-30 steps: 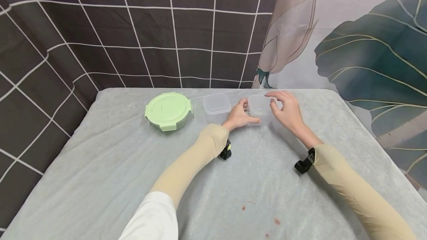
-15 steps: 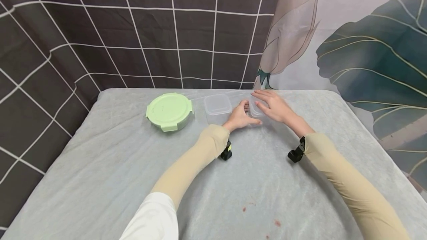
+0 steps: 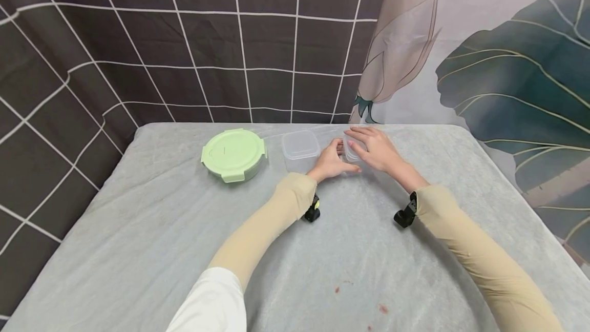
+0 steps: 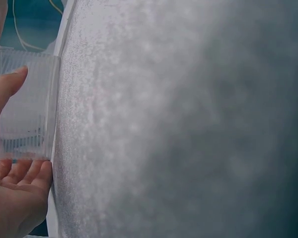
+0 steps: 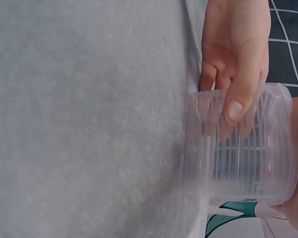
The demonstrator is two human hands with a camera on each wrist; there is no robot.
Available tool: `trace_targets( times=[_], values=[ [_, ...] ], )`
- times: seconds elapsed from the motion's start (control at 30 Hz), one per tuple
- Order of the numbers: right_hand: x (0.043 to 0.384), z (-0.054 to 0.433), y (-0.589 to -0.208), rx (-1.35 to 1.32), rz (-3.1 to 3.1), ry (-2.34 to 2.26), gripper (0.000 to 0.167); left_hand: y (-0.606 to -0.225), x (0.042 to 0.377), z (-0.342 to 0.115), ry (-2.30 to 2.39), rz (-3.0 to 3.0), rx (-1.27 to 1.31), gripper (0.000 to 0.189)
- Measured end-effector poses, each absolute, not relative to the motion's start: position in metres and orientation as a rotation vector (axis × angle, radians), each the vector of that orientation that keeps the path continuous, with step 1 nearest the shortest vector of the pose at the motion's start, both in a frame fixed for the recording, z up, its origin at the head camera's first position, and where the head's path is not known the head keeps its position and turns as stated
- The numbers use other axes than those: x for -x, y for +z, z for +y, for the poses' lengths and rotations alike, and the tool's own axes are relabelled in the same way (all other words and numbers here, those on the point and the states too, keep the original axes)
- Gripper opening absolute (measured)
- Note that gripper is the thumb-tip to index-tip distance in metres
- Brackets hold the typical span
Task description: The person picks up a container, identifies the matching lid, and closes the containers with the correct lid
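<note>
A clear, lidded plastic food container (image 3: 352, 154) stands on the cloth-covered table, partly hidden by both hands. My left hand (image 3: 332, 162) grips it, with the thumb across the front and the fingers along its left side. In the right wrist view, that thumb lies against the ribbed, see-through wall of the container (image 5: 238, 153). My right hand (image 3: 378, 150) rests on the lid from the right, its fingers stretched over the top. To the left of my left hand stands a second clear food container (image 3: 300, 146), its frosted lid in place.
A round food container with a green clip lid (image 3: 233, 153) stands further left. Grey cloth covers the table (image 3: 184, 250), which ends at a dark gridded curtain (image 3: 203, 40) behind. A leaf-patterned curtain (image 3: 516, 76) hangs to the right.
My right hand has moved left from the container's right edge onto its lid, and its curled fingers have straightened. The left hand has stayed in place around the container.
</note>
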State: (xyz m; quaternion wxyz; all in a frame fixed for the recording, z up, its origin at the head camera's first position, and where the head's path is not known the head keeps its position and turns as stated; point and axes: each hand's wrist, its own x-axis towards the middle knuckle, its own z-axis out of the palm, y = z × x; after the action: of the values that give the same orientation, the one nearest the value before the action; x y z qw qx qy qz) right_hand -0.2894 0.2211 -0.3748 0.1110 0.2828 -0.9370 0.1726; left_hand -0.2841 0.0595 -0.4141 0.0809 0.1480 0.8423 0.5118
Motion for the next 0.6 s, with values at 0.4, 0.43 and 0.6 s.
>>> trace_targets(
  times=[0.4,0.43,0.6],
  values=[
    [0.2822,0.2185,-0.3803,-0.806,-2.738,0.504,0.041,-0.415,0.2826,0.0603,1.549,2.514,-0.439,0.09],
    [0.2821,0.2186,-0.3804,-0.808,-2.741,0.504,0.041,-0.4148,0.2825,0.0603,1.547,2.512,-0.438,0.09],
    [0.283,0.2177,-0.3777,-0.844,-2.778,0.487,0.043,-0.4136,0.2824,0.0604,1.547,2.527,-0.442,0.091]
  ],
)
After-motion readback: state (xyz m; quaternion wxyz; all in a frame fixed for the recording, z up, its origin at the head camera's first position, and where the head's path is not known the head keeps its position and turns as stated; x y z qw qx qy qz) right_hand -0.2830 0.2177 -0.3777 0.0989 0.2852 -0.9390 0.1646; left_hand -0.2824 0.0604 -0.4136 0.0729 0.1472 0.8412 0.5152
